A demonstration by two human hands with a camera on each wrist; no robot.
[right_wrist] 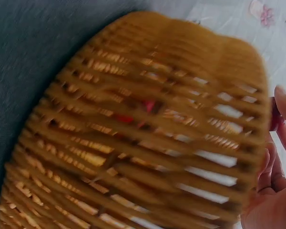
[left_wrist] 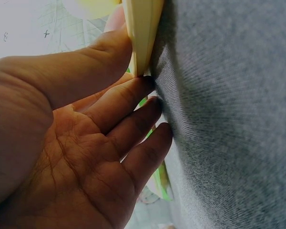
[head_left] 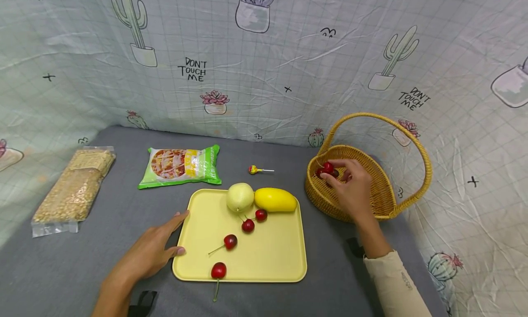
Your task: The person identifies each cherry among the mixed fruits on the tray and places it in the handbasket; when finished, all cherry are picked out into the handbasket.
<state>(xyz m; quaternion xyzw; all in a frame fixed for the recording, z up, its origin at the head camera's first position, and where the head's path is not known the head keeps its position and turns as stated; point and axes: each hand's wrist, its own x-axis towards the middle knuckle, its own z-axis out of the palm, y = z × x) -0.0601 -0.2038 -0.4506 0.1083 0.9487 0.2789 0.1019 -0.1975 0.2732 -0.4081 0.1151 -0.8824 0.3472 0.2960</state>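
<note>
My right hand pinches a dark red cherry between thumb and fingertips, inside the near-left part of a wicker basket. More cherries lie in the basket right below the fingers. At the left edge of a yellow tray, my left hand touches the rim with thumb and forefinger spread along it; in the left wrist view its other fingers reach down to the cloth. The tray bears a pale green round fruit, a yellow mango and several stemmed cherries, one with its stem over the front rim.
Behind the tray lie a green snack bag and a lollipop. A clear bag of pale grains is at the far left. The basket's tall handle arches over its right side. A printed curtain hangs behind the grey table.
</note>
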